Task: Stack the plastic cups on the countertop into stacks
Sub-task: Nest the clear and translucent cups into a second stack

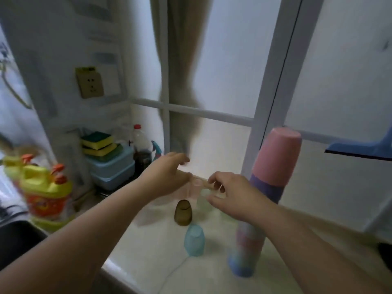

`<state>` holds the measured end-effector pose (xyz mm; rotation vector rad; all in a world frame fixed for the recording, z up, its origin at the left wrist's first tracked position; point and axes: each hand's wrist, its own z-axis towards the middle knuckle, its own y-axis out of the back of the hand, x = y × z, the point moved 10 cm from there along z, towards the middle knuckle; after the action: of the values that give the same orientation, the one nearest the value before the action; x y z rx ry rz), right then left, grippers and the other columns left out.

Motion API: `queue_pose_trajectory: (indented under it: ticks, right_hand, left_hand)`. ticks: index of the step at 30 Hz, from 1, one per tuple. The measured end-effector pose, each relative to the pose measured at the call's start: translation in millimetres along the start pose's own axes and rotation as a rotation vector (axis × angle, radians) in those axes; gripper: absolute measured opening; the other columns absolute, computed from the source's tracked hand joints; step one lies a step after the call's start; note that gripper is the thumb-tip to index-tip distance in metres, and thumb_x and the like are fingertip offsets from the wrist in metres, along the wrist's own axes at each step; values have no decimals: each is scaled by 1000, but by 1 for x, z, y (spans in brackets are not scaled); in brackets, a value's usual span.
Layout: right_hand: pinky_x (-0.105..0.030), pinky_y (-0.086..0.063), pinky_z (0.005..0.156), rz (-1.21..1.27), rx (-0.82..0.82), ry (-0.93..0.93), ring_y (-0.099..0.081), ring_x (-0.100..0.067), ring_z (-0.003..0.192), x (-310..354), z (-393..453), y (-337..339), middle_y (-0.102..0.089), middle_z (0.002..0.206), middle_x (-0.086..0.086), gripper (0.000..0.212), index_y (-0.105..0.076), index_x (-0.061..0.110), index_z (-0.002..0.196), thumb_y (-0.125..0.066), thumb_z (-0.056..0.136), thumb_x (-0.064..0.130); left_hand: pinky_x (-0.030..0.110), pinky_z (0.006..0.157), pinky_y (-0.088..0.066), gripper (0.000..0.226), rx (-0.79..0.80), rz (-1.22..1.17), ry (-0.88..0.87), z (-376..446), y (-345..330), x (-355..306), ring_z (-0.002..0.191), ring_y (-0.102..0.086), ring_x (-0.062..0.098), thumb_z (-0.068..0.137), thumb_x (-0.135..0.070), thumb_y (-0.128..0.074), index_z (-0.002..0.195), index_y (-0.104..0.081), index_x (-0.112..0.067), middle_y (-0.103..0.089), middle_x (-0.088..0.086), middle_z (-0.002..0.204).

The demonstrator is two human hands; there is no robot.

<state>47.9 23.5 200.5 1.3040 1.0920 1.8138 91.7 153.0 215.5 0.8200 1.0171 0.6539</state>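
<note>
On the pale countertop (152, 257) a tall stack of upturned plastic cups (267, 200) rises at the right, pink on top, purple and blue below. Three single cups stand upside down in the middle: a brown cup (183, 212), a light blue cup (194, 242) nearer me, and a clear pink cup (196, 188) at the back. A pale green cup (204, 200) sits beside the pink one. My left hand (167, 177) hovers with fingers spread just left of the pink cup. My right hand (231, 196) curls around the pale green cup; the blur hides whether it grips.
Yellow detergent bottles (45, 192) stand at the left by a dark sink (19, 240). Sponges on light blue boxes (110, 166) and a dark-liquid bottle (141, 151) sit in the back corner. A blue squeegee (360, 148) hangs at the right by the frosted window.
</note>
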Motion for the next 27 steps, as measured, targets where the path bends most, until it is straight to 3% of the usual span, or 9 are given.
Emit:
queue_pose_trajectory:
  ticks: [2, 4, 8, 11, 14, 20, 23, 27]
  right_hand:
    - [-30, -47, 81, -19, 82, -33, -55, -17, 93, -6, 18, -45, -58, 109, 1, 39, -52, 19, 116, -62, 81, 33]
    - [-34, -48, 88, -37, 174, -90, -57, -22, 103, -20, 32, -94, -58, 118, -3, 45, -48, 16, 122, -61, 81, 30]
    - [-40, -40, 103, -141, 350, -182, -40, -30, 126, -51, 56, -181, -39, 140, -7, 67, -30, 19, 140, -59, 81, 35]
    - [-42, -39, 104, -174, 469, -280, -35, -32, 127, -76, 61, -231, -30, 144, -7, 84, -18, 24, 145, -65, 77, 37]
    - [-41, -39, 104, -195, 558, -342, -37, -33, 124, -95, 55, -269, -29, 143, -7, 86, -18, 22, 145, -67, 76, 39]
    - [-40, -42, 95, -266, 564, -338, -40, -33, 116, -104, 55, -285, -35, 133, -9, 53, -34, 14, 129, -58, 82, 15]
    - [-40, -41, 94, -241, 547, -330, -41, -33, 114, -101, 66, -273, -36, 131, -10, 49, -36, 13, 126, -57, 82, 17]
    - [-38, -39, 92, -242, 376, -272, -44, -33, 110, -87, 104, -222, -40, 127, -9, 52, -37, 13, 125, -61, 80, 24]
  left_hand:
    - [30, 91, -44, 35, 30, 47, 46, -4, -11, 44, 108, -55, 19, 83, -32, -60, 116, -55, -22, -57, -1, 119]
    - [29, 89, -43, 40, 83, 107, 83, -6, -26, 86, 108, -55, 18, 83, -33, -59, 121, -52, -23, -55, -1, 121]
    - [31, 88, -49, 47, 193, 179, 97, -2, -58, 154, 107, -55, 18, 84, -37, -59, 127, -47, -24, -54, -1, 123]
    - [31, 89, -49, 49, 235, 196, 95, 2, -75, 195, 108, -54, 18, 84, -38, -57, 130, -44, -26, -53, -1, 123]
    - [31, 90, -47, 49, 259, 189, 93, 6, -89, 224, 111, -53, 19, 85, -38, -56, 130, -44, -24, -53, 0, 124]
    - [32, 90, -48, 47, 313, 151, 75, 13, -108, 250, 112, -53, 20, 85, -35, -57, 129, -47, -21, -54, 1, 126]
    - [29, 90, -46, 47, 308, 144, 81, 19, -109, 254, 111, -53, 20, 85, -34, -57, 129, -47, -22, -54, 0, 126]
    - [30, 92, -47, 49, 299, 149, 84, 28, -108, 253, 112, -53, 17, 85, -36, -56, 131, -45, -22, -54, -1, 127]
